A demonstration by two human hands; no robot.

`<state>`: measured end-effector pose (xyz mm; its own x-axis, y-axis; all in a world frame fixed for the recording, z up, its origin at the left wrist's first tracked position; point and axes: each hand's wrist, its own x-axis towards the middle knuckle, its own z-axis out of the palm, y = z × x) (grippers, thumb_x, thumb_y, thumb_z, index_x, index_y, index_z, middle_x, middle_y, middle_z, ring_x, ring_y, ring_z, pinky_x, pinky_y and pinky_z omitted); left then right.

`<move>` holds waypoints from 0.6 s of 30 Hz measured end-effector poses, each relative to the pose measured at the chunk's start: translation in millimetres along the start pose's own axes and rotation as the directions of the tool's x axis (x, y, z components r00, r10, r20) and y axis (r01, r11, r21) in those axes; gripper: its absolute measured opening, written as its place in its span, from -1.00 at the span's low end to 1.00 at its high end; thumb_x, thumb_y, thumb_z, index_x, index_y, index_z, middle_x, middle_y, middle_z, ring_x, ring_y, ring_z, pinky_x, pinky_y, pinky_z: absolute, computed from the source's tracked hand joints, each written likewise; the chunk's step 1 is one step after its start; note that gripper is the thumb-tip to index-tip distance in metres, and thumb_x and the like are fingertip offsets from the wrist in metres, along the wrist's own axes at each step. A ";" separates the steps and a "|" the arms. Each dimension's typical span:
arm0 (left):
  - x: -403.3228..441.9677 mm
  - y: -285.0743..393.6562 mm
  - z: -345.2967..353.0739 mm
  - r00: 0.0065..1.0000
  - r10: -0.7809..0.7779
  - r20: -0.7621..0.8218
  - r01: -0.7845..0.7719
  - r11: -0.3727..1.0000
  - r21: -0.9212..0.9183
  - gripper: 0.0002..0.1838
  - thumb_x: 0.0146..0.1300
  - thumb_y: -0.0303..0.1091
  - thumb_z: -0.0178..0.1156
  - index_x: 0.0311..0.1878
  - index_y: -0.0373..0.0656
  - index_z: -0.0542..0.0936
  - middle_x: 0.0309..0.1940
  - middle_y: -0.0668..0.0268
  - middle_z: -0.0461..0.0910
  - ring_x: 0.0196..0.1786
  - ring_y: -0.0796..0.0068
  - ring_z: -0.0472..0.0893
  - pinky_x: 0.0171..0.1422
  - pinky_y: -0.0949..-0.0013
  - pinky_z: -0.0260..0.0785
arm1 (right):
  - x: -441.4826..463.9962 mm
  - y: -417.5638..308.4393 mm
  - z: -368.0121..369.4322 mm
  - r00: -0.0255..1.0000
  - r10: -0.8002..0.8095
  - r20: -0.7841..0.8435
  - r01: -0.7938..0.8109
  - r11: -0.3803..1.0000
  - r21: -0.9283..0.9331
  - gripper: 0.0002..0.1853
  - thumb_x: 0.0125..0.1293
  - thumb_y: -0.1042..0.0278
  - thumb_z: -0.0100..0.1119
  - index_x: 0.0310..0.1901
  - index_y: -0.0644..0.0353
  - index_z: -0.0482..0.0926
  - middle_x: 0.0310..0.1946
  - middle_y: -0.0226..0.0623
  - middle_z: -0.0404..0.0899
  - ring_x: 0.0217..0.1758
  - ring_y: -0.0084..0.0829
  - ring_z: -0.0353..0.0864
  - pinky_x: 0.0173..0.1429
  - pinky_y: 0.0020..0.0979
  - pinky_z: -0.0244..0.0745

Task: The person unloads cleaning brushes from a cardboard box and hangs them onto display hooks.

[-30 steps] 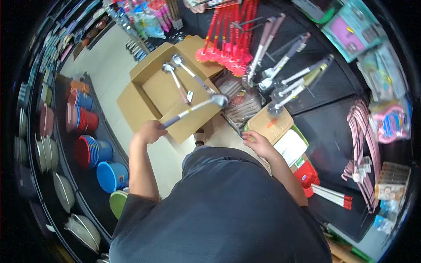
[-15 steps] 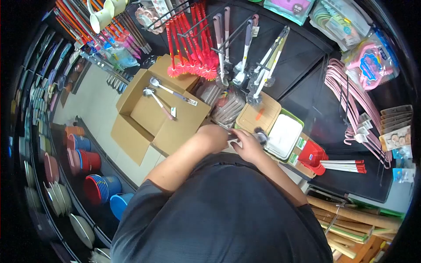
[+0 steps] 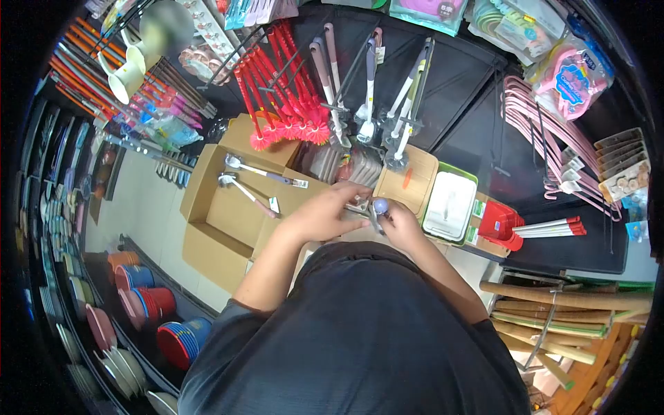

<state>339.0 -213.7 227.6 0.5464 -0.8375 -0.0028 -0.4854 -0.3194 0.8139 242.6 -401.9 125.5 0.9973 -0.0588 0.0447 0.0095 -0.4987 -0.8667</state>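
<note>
A brush with a purple-grey handle end point(image 3: 380, 206) stands nearly end-on to the camera in front of my body. My right hand point(image 3: 400, 223) is closed around it. My left hand point(image 3: 335, 211) is beside it, fingers reaching toward it, with a small pale tag or wrapper point(image 3: 357, 203) at the fingertips; the exact hold is unclear. Two more brushes, one with a purple handle point(image 3: 266, 173) and one with a pink handle point(image 3: 250, 196), lie across the open cardboard box point(image 3: 228, 241) to the left.
Red brushes point(image 3: 290, 128) and white-handled brushes point(image 3: 370, 90) hang ahead from a black rack. A wooden-coloured lid point(image 3: 407, 181), a white container point(image 3: 449, 206) and a red bin point(image 3: 499, 225) stand at the right. Pink hangers point(image 3: 553, 138) hang farther right. Stacked buckets point(image 3: 183, 340) are at lower left.
My left hand has carried the brush from over the box to in front of my body, and my right hand has closed on it. The view has shifted to the right.
</note>
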 end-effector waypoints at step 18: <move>43.7 -112.2 -25.1 0.963 -0.052 -0.266 -0.052 0.927 -0.371 -0.67 0.13 -0.41 0.30 -0.02 -0.25 0.56 -0.23 0.23 0.62 -0.18 0.55 0.59 -0.06 0.47 0.42 | 52.4 3.8 59.4 0.980 0.198 -0.023 -0.198 0.980 0.011 -0.33 0.20 0.26 0.19 0.31 0.27 0.17 0.08 0.06 0.41 0.03 -0.07 0.52 0.10 -0.26 0.42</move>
<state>434.5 -203.4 150.7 0.7326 -0.6718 0.1092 -0.2252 -0.0878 0.9704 299.3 -355.5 95.0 0.9775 -0.1760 -0.1164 -0.1871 -0.4676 -0.8639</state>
